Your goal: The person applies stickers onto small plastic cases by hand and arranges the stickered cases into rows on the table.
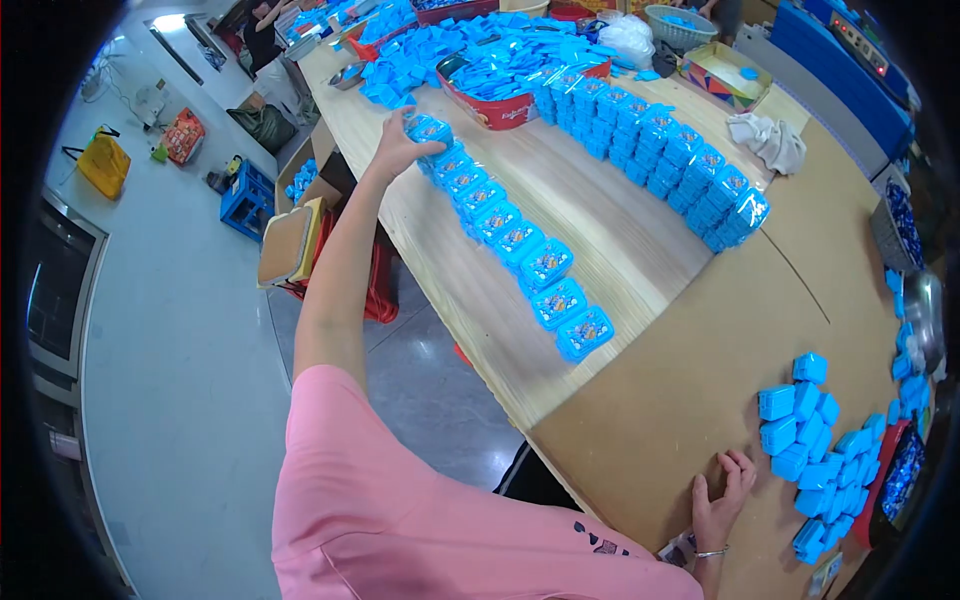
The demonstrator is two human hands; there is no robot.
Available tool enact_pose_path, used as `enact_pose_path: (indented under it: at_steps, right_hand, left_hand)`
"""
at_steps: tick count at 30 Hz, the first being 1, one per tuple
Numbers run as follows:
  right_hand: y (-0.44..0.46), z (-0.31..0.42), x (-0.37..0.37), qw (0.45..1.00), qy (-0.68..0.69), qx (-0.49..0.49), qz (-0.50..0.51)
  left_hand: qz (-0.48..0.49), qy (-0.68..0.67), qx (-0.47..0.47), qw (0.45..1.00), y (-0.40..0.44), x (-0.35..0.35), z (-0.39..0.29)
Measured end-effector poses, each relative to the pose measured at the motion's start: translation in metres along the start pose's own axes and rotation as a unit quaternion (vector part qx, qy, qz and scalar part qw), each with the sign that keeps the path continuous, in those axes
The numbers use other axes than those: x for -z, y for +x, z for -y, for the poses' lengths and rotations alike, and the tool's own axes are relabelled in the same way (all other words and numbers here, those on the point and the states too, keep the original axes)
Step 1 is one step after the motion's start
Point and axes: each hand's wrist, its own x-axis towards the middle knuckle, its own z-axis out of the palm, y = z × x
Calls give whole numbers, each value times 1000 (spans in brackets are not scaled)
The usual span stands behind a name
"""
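Note:
My left hand [397, 150] reaches far out to the upper end of a row of small blue plastic boxes [495, 222] with printed lids. Its thumb and fingers grip the last blue box [428, 129] from both sides. Low on the brown board, my right hand [722, 497] rests with its fingers loosely bent and apart, and nothing shows in it. Just right of that hand lies a loose heap of plain blue boxes [790, 435].
Stacked blue boxes [670, 150] form a long block across the wooden table [600, 225]. Behind it, a red tin [497, 113] overflows with flat blue pieces. A white cloth [768, 142] lies at the right. Another person [268, 50] stands far back on the left.

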Motion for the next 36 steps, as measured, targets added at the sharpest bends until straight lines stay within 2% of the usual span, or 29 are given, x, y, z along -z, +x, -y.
enact_pose_path:
  at_steps: [2,7,9,11,12,13,14,16,18,19,21,22,23,24,25,26,28,30,32,33,36]
  right_hand:
    - [0,1,0,1000,1,-1,0]
    - [3,5,0,1000,1,10,5]
    - [2,7,3,1000,-5,13,7]
    - [2,8,8,1000,23,21,1]
    - [3,13,15,1000,18,-2,-8]
    - [5,21,26,998,58,15,1]
    - [8,29,39,995,97,32,8]
    - [12,64,76,963,270,-1,13]
    - [11,96,111,915,395,77,-1]
    - [9,114,126,879,459,127,-19]
    - [-3,152,163,846,511,121,-96]
    - [-22,145,170,853,500,104,-108]
    - [-56,113,200,857,492,103,-116]
    - [-30,132,185,858,486,104,-128]
    - [20,78,222,860,482,101,-136]
    - [-13,110,202,861,473,119,-145]
    - [-32,92,223,861,459,151,-159]
    - [-98,78,235,863,442,179,-167]
    - [-109,57,256,864,423,208,-178]
    - [-122,75,232,865,410,220,-184]
    - [-134,53,252,870,376,251,-199]
  left_hand:
    - [-3,-34,8,999,-2,-3,-4]
    - [1,8,-18,1000,-8,-8,-1]
    - [-29,20,-12,999,-12,-9,-2]
    - [-57,76,-68,993,-9,-5,11]
    - [-77,22,-69,994,-17,-5,-7]
    - [-89,-36,-68,993,-24,-6,-27]
    - [-68,-64,-111,989,-33,-5,-69]
    - [-27,-146,-136,979,-70,-8,-169]
    - [25,-322,-332,886,-106,-3,-256]
    - [100,-382,-460,795,-114,20,-267]
    - [49,-417,-512,749,-203,21,-405]
    - [104,-448,-566,684,-230,34,-429]
    - [109,-464,-563,675,-237,27,-428]
    - [109,-474,-567,665,-246,25,-436]
    - [111,-482,-567,659,-258,23,-441]
    - [97,-488,-579,646,-267,19,-446]
    - [73,-495,-600,624,-279,12,-454]
    - [45,-505,-615,605,-291,1,-457]
    - [19,-515,-629,582,-300,-15,-465]
    - [7,-523,-635,569,-306,-23,-470]
    - [-28,-546,-644,535,-325,-44,-484]
